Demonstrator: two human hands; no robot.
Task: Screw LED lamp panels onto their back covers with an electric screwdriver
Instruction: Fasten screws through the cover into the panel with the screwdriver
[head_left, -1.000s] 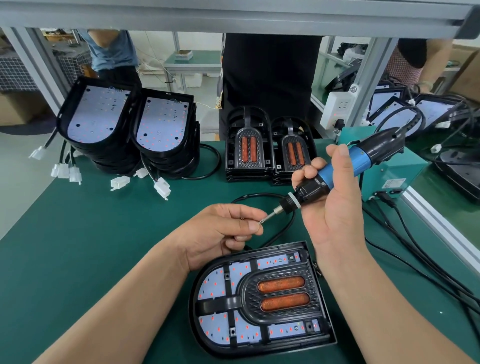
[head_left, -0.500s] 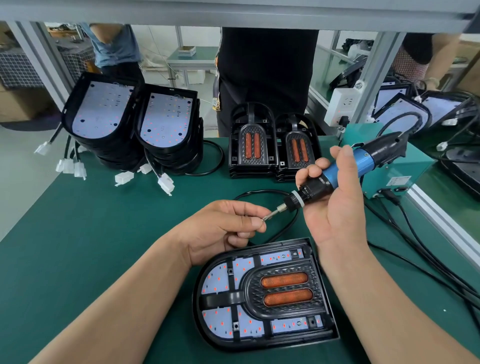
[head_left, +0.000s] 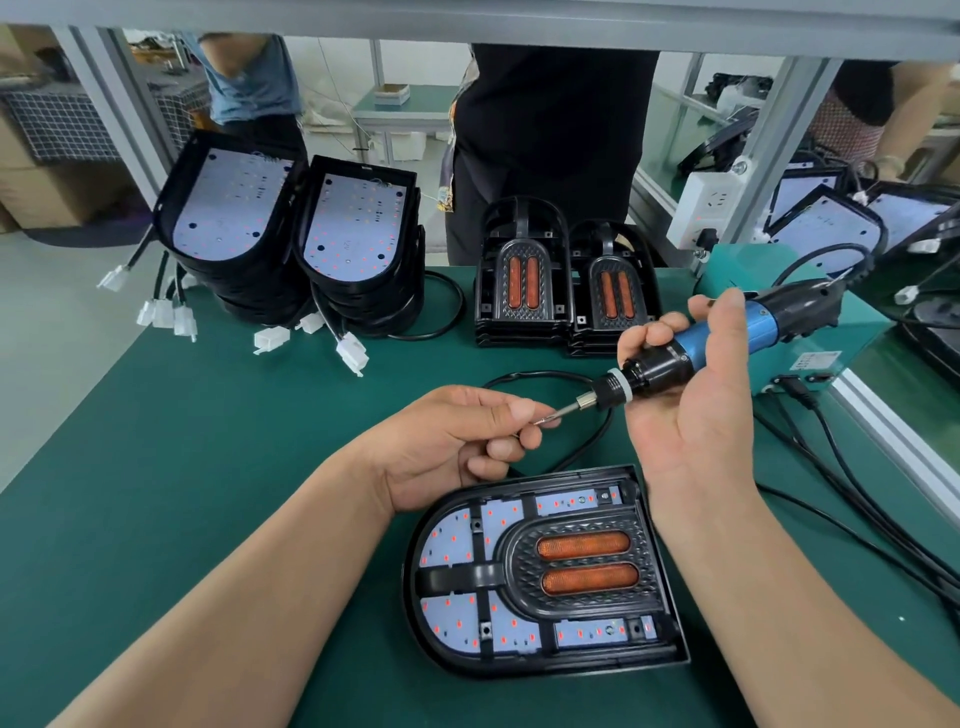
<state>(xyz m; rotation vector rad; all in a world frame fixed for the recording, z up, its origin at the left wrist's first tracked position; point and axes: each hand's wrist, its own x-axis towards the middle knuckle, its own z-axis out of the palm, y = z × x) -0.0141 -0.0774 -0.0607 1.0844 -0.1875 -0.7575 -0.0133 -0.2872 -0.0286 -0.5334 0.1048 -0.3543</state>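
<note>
Right hand grips the stiff screwdriver mid-barrel; left hand pinches a tiny, probably droppable screw at its 9 o'clock.

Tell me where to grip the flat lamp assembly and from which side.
Probably the lamp assembly by its raised black rim at the rounded end, from the left: it lies flat, LED board up, so only the rim is safe to pinch.

Both forearms reach forward. The left hand curls, thumb and forefinger pinching the bit tip. The right hand, palm up, wraps its fingers round the screwdriver.
</note>
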